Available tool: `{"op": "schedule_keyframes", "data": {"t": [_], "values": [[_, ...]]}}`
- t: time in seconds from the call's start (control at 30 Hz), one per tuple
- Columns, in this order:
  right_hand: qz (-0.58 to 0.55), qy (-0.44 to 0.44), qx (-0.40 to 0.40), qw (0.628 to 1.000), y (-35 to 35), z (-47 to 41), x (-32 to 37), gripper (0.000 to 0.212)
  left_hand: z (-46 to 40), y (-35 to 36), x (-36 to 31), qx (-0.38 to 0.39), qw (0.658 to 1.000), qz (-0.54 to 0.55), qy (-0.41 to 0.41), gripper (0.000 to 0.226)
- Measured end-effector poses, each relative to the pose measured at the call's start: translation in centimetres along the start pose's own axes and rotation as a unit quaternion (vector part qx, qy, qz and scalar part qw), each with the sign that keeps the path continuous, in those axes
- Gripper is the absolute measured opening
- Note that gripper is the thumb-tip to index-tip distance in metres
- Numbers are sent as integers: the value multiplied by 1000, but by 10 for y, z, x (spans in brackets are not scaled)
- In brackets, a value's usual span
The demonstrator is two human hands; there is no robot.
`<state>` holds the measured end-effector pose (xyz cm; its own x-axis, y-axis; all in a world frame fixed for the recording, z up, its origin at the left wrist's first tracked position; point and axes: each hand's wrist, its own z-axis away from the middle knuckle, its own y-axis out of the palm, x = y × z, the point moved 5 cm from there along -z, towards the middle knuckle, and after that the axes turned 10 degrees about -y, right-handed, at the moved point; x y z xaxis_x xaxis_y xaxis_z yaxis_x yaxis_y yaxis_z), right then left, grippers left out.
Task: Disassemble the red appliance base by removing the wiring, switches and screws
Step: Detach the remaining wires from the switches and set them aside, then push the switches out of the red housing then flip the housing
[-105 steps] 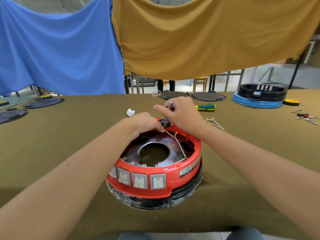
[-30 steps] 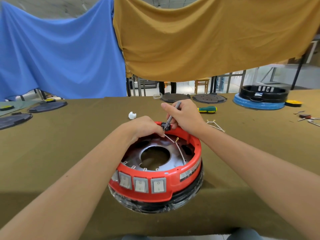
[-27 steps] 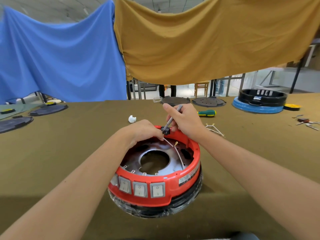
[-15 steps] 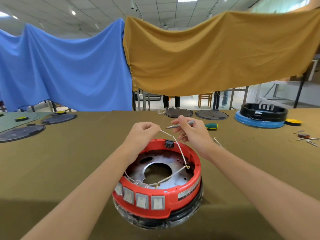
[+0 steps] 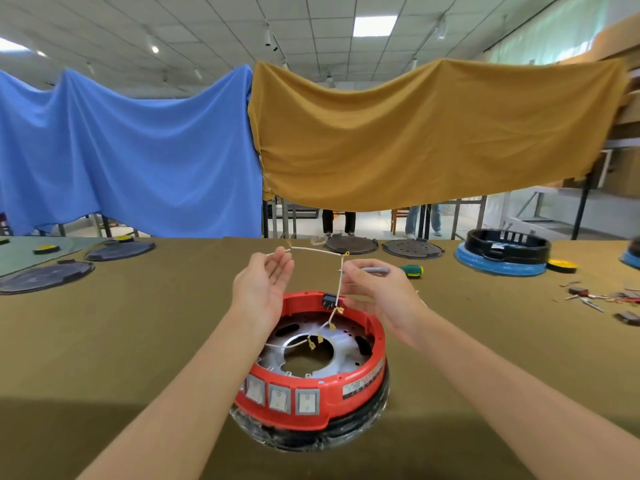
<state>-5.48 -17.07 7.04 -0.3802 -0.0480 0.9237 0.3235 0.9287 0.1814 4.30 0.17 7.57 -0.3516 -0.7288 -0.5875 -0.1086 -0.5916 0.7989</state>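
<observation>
The red appliance base [image 5: 346, 400] stands on the olive table right in front of me, with three grey rocker switches [image 5: 278, 398] on its front and a black switch [image 5: 330, 301] on its far rim. A white wire [image 5: 317, 251] with brass terminals is lifted clear above the base, and its loose ends dangle over the metal plate [image 5: 349, 344] inside. My left hand [image 5: 266, 285] holds one end of the wire at its fingertips. My right hand [image 5: 377, 289] grips a thin grey tool [image 5: 375, 270], and the wire runs down past its fingers.
A green-handled screwdriver [image 5: 412, 270] lies just beyond my right hand. Black discs [image 5: 349, 244] sit at the table's far edge, and others [image 5: 45, 277] lie at the left. A blue and black base [image 5: 502, 254] and small loose parts [image 5: 595, 299] are at the right.
Both hands rose from the base's far rim, pulling the white wire up and out of the base. The camera tilted up, so the base sits lower in view.
</observation>
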Motion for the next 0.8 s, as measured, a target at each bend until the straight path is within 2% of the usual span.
{"op": "schedule_keyframes", "data": {"t": [0.07,0.23,0.3,0.37,0.4,0.43,0.47,0.53,0.6,0.67,0.7,0.73,0.8], "values": [[-41,7,6,999,5,4,-2,24,3,-3,1,-2,1000,13,-4,8],[10,-19,-7,1000,17,11,-6,22,6,-9,2,-5,1000,3,-10,10],[6,-19,-37,999,15,10,-4,20,6,-12,0,-17,997,-71,-5,12],[-10,-12,-55,998,11,6,1,19,6,-17,-5,-42,973,-228,17,18],[-21,-9,-60,998,7,4,4,19,7,-19,-8,-54,942,-330,39,25],[-32,-7,-66,997,4,2,7,19,10,-20,-13,-57,895,-435,75,32],[-42,-7,-73,996,1,1,9,19,14,-18,-16,-38,835,-535,120,39],[-62,-8,-91,994,-4,-2,12,18,23,-13,-11,77,701,-690,161,45],[-89,-6,-108,990,-7,-5,12,18,31,-14,5,175,587,-780,129,47],[-118,4,-122,985,-10,-7,10,21,34,-12,13,191,498,-831,158,40],[-132,11,-124,983,-10,-8,10,22,37,-8,14,184,465,-843,198,33],[-146,17,-125,981,-10,-9,9,22,40,-4,14,180,448,-844,233,27],[-172,28,-122,977,-10,-9,8,22,45,4,15,199,457,-825,268,23]]}}
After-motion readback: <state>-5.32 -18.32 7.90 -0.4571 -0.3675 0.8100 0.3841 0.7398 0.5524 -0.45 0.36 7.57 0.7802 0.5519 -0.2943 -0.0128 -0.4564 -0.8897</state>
